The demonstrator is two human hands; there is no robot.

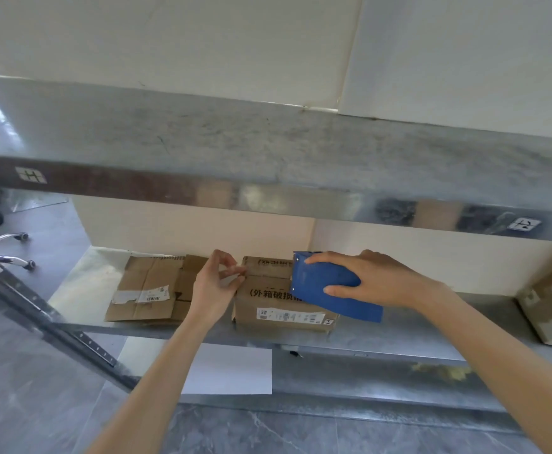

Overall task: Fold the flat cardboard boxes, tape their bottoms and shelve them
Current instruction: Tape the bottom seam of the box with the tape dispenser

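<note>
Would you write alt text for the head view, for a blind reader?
A person's right hand grips a blue tape dispenser atop a cardboard box on a metal shelf, while the left hand pinches the tape end at the box's left edge. Flat cardboard lies beside it.

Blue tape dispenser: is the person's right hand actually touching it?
Touching. The head view shows the right hand gripping the blue tape dispenser, with the thumb against its near side and the fingers over its top.
</note>
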